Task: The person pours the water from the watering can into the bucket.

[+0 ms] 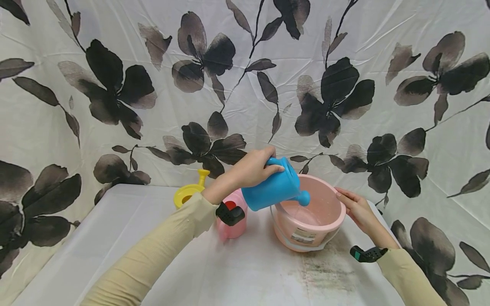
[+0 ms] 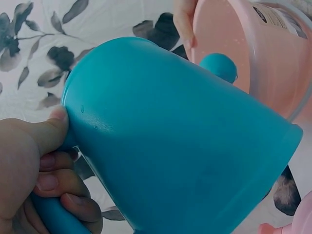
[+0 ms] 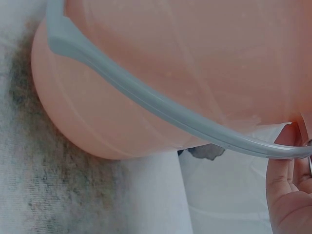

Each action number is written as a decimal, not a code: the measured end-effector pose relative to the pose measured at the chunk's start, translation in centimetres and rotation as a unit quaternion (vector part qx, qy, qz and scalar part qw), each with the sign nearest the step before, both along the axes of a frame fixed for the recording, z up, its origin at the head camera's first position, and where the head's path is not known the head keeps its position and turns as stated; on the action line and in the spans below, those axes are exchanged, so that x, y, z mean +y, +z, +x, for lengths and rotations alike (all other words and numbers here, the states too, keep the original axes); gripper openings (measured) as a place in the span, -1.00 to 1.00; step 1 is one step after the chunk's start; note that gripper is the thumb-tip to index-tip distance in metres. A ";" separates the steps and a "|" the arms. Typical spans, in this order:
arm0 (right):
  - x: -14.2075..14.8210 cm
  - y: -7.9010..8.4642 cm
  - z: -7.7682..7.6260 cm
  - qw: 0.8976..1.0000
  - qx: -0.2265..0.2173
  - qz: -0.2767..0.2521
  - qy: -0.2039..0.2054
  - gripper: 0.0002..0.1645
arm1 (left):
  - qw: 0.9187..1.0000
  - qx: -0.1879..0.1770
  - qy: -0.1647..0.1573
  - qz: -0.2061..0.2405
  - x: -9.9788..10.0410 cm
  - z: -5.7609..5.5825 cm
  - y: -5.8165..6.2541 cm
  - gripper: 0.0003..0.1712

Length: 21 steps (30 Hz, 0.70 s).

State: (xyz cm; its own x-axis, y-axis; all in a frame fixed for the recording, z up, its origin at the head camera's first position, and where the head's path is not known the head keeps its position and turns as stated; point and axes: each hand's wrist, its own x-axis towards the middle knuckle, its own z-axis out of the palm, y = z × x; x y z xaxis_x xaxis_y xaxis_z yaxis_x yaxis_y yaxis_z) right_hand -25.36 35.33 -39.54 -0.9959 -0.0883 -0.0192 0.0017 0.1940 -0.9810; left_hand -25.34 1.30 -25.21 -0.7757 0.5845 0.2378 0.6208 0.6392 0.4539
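My left hand [image 1: 260, 168] grips the handle of a blue watering can [image 1: 272, 187], which is tilted over a pink bucket [image 1: 306, 236]. The can's round spout head [image 1: 304, 198] hangs inside the bucket's rim; a few drops cling to the can's side in the left wrist view. With fairly straight fingers, my right hand [image 1: 357, 212] touches the right side of the bucket's rim. The bucket stands upright on the table, its pale grey carrying handle [image 3: 161, 109] hanging down. Whether the can's spout pours anything cannot be seen.
A pink watering can [image 1: 233, 227] with a red part stands left of the bucket, partly behind my left wrist. Farther left is a yellow watering can [image 1: 191, 191]. A dark stain [image 1: 329, 272] marks the white table [image 1: 214, 276] in front of the bucket. Flower-printed cloth [image 1: 245, 97] hangs behind.
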 end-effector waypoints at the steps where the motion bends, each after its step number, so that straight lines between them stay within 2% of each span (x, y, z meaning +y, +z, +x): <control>1: 0.0 0.0 0.0 1.000 0.001 0.000 0.000 -0.16 | 1.000 0.000 0.000 0.000 0.0 0.0 0.0 -0.69; 21: 0.1 0.0 0.1 1.000 0.001 0.001 0.001 -0.17 | 1.000 0.008 -0.007 0.001 0.5 -0.1 0.1 -0.69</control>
